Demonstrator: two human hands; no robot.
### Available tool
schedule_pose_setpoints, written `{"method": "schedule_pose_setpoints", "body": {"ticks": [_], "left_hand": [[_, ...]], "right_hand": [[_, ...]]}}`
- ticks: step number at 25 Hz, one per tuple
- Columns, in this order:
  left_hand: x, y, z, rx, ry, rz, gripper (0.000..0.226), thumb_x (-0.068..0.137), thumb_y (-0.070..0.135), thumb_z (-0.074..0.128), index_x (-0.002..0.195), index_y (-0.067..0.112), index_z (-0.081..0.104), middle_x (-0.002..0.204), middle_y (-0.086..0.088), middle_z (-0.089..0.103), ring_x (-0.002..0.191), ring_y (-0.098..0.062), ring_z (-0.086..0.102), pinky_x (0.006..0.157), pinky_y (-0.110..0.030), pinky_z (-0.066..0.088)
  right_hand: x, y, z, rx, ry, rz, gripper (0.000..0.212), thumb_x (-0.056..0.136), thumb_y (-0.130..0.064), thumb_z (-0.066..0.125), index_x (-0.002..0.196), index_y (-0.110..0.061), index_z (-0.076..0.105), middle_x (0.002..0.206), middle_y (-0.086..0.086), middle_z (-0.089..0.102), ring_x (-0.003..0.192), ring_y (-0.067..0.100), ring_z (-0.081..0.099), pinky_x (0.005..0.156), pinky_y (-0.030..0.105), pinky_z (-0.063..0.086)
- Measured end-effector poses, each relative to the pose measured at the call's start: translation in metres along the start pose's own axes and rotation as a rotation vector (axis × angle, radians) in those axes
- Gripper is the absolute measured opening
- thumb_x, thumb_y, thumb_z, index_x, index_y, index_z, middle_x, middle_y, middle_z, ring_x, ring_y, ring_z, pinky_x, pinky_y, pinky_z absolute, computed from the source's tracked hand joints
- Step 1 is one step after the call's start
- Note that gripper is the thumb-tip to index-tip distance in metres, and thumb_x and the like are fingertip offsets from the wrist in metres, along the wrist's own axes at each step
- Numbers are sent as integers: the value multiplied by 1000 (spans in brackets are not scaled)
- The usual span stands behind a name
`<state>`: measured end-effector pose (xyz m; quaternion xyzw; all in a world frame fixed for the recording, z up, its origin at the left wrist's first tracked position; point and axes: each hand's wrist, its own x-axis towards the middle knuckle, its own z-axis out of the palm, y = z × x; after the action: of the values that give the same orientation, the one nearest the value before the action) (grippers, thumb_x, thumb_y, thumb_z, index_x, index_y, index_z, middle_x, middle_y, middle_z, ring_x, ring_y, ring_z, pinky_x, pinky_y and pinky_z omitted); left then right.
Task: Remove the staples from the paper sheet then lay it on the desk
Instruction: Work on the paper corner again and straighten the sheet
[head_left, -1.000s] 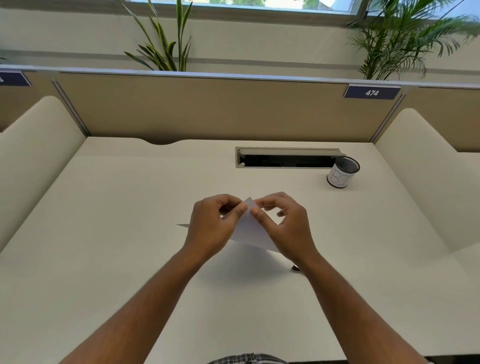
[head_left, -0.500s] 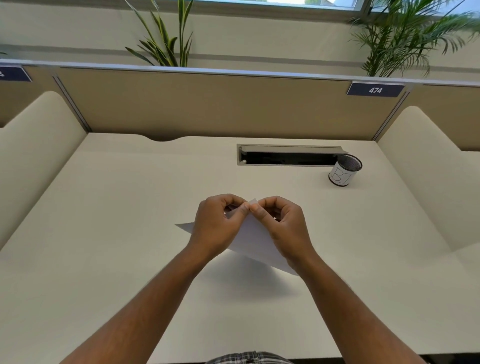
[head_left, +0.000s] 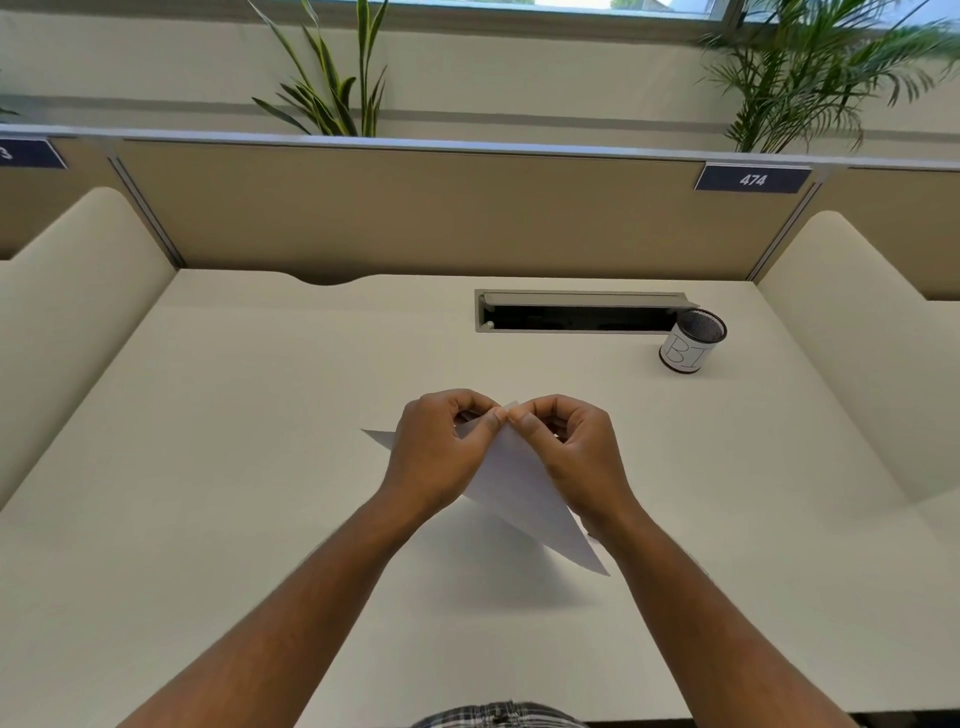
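A white paper sheet (head_left: 524, 493) hangs tilted above the cream desk (head_left: 218, 467), its far corner raised between my hands. My left hand (head_left: 441, 452) and my right hand (head_left: 576, 457) both pinch that top corner, thumbs and forefingers nearly touching each other. The lower right corner of the sheet points down toward the desk and casts a shadow below. The staples are too small to make out and lie under my fingertips.
A black mesh cup (head_left: 691, 340) with a white label stands at the back right, beside a cable slot (head_left: 576, 312) in the desk. Tan partition panels (head_left: 415, 208) close off the back and both sides. Plants stand behind the partition.
My hands have drawn a little closer together on the sheet's top corner, and the sheet's lower right corner has swung lower. A small dark object seen earlier by my right wrist is now hidden.
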<state>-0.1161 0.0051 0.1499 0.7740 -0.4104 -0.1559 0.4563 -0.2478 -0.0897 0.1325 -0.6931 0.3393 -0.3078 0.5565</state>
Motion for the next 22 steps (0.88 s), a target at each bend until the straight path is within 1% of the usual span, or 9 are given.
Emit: {"method": "schedule_pose_setpoints", "body": {"ticks": [6, 9, 11, 12, 14, 16, 17, 20, 22], "left_hand": [[4, 0, 3, 5, 1, 4, 15, 92, 31, 68, 96, 20, 78, 92, 7, 75, 87, -8, 66, 73, -14, 46], [6, -5, 3, 4, -6, 8, 15, 91, 32, 69, 96, 20, 78, 92, 7, 74, 88, -10, 66, 77, -25, 52], [8, -8, 4, 16, 25, 53, 15, 91, 31, 69, 99, 21, 76, 94, 7, 73, 91, -9, 64, 86, -37, 55], [7, -9, 6, 42, 79, 111, 18, 90, 30, 70, 105, 20, 73, 101, 7, 72, 96, -8, 62, 91, -38, 54], [-2, -9, 14, 100, 226, 208, 39, 87, 31, 73, 123, 19, 60, 121, 4, 62, 111, -10, 54, 98, -29, 50], [-15, -8, 24, 84, 300, 237, 54, 86, 37, 72, 131, 17, 49, 132, -1, 50, 119, -14, 47, 100, -23, 46], [-22, -8, 30, 25, 266, 213, 58, 87, 41, 70, 134, 17, 46, 136, 0, 46, 123, -15, 47, 102, -24, 47], [-29, -5, 41, -253, 26, -3, 73, 85, 63, 55, 145, 28, 31, 148, 8, 37, 133, -14, 45, 105, -28, 50], [-28, -6, 42, -331, -68, -31, 76, 85, 69, 50, 147, 31, 29, 147, 10, 42, 131, -12, 49, 100, -23, 52]], "right_hand": [[2, 7, -4, -4, -11, 30, 11, 97, -24, 67, 96, -20, 77, 93, -3, 77, 89, 19, 72, 83, 40, 61], [0, 11, -8, 32, -64, 45, 8, 95, -24, 69, 98, -21, 76, 94, -2, 77, 90, 22, 72, 84, 44, 60], [-2, 12, -5, 7, -72, 33, 6, 94, -25, 71, 96, -21, 75, 92, -2, 77, 87, 20, 71, 81, 44, 59], [-2, 12, -2, -1, -42, 25, 5, 94, -24, 72, 94, -21, 75, 90, -2, 76, 85, 19, 71, 79, 43, 59], [0, 12, 2, 20, 59, 15, 4, 94, -23, 73, 94, -19, 74, 90, -2, 76, 84, 17, 71, 80, 41, 61], [3, 10, 5, 82, 137, 14, 6, 94, -23, 72, 98, -19, 73, 94, -2, 76, 89, 19, 73, 83, 42, 64], [5, 8, 6, 135, 150, 10, 6, 94, -22, 72, 100, -20, 73, 95, -2, 77, 92, 21, 74, 83, 42, 64], [4, 2, 13, 264, 119, 3, 9, 97, -15, 67, 103, -20, 71, 99, -2, 77, 99, 25, 74, 83, 40, 64], [1, 2, 14, 331, 36, -24, 18, 101, -6, 57, 110, -11, 71, 106, 2, 77, 105, 28, 73, 84, 40, 64]]}}
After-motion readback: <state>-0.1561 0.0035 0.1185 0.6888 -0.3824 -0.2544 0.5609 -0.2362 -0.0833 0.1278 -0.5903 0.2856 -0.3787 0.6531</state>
